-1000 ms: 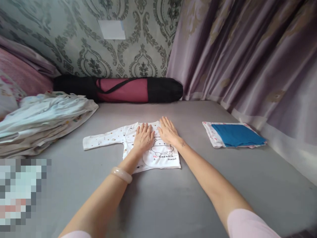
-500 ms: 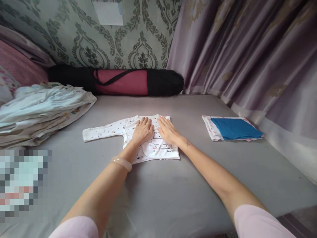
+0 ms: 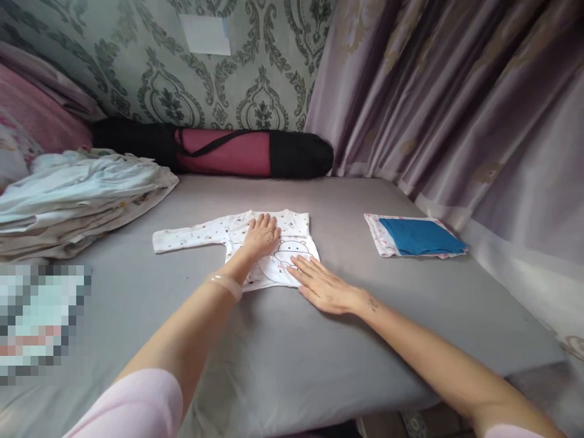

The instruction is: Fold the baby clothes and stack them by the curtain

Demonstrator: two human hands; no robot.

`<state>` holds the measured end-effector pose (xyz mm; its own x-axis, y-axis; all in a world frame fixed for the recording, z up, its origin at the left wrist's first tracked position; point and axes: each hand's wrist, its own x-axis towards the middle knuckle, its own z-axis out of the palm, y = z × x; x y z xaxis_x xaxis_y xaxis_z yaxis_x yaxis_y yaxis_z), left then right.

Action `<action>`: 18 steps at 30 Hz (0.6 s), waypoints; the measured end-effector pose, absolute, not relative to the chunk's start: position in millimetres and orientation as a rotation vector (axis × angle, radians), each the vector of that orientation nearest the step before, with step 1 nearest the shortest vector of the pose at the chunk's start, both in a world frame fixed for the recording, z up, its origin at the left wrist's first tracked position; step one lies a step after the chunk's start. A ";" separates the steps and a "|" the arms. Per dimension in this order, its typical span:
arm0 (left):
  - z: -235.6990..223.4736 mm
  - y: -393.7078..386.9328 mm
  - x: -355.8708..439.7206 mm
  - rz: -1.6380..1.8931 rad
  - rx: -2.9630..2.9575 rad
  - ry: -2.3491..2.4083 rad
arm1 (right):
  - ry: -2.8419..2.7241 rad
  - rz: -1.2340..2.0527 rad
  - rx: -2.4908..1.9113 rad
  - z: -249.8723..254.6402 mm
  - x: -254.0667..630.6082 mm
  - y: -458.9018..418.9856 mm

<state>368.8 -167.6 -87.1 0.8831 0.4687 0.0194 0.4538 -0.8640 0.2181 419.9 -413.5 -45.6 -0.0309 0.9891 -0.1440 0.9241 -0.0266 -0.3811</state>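
A small white baby shirt with a cartoon animal print lies flat on the grey bed sheet. Its one visible sleeve stretches out to the left; no sleeve shows at the right side. My left hand rests flat on the upper chest of the shirt, fingers pointing away from me. Lower down, my right hand lies with fingers spread over the bottom right corner, covering part of the lettering. Neither hand grips the cloth.
To the right lies a folded blue cloth on a white patterned folded garment. A pile of clothes sits at the left. Against the wall lies a long black and maroon bag. Purple curtains hang at the right.
My right hand has slid from the shirt's upper part down toward its lower right corner, uncovering the animal print. The left hand stays in nearly the same place. The view has shifted slightly.
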 end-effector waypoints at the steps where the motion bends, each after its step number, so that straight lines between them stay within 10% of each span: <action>1: -84.8 -167.2 368.7 0.080 2.830 0.688 | -2.065 0.619 -2.041 -39.3 413.0 -424.4; 18: -62.2 -165.6 216.4 0.291 2.675 0.756 | -1.920 0.310 -2.257 -61.2 399.2 -331.8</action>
